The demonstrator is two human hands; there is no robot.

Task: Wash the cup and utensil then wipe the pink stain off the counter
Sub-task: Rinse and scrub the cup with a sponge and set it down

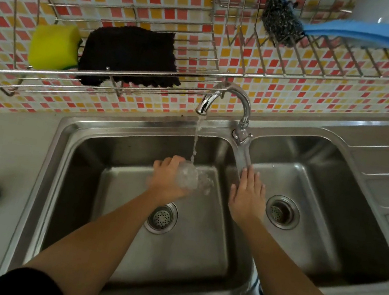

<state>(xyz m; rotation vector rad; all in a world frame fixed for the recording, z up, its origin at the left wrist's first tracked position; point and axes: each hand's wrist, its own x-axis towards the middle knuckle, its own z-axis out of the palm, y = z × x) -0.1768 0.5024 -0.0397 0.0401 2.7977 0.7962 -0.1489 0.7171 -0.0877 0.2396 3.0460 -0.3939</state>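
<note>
Here, the left hand (169, 181) curls round a clear cup (193, 179) over the left sink bowl (89, 155). The right hand (248, 197) lies flat, fingers straight, by the tap handle (242, 153). Water falls from the tap (227, 98) onto the cup. Far back, a yellow sponge (53, 46) sits on a rack (252, 73).

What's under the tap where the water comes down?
A clear cup, held by the left hand, catches the stream. Below it lie the left basin and its drain strainer. Splashing water hides whatever is inside the cup.
</note>
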